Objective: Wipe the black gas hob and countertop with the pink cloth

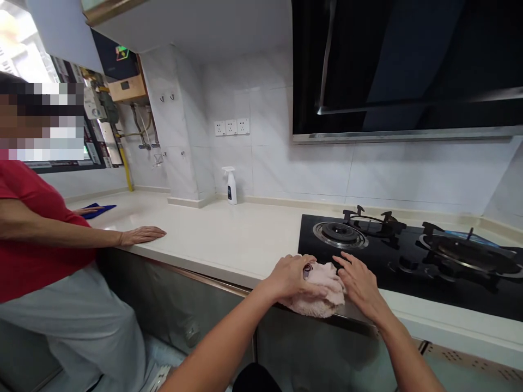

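Note:
A crumpled pink cloth (322,294) lies on the front edge of the black glass hob (408,283), where it meets the white counter (229,239). My left hand (291,276) rests on the cloth's left side with its fingers curled over it. My right hand (359,283) lies on the cloth's right side, fingers stretched out and pressing down on cloth and glass.
The hob has two burners with black pan supports (373,220), and a black extractor hood (404,71) hangs above. A white spray bottle (231,186) stands at the back wall. At the left another person in a red top rests a hand (141,235) on the counter near a blue cloth (98,209).

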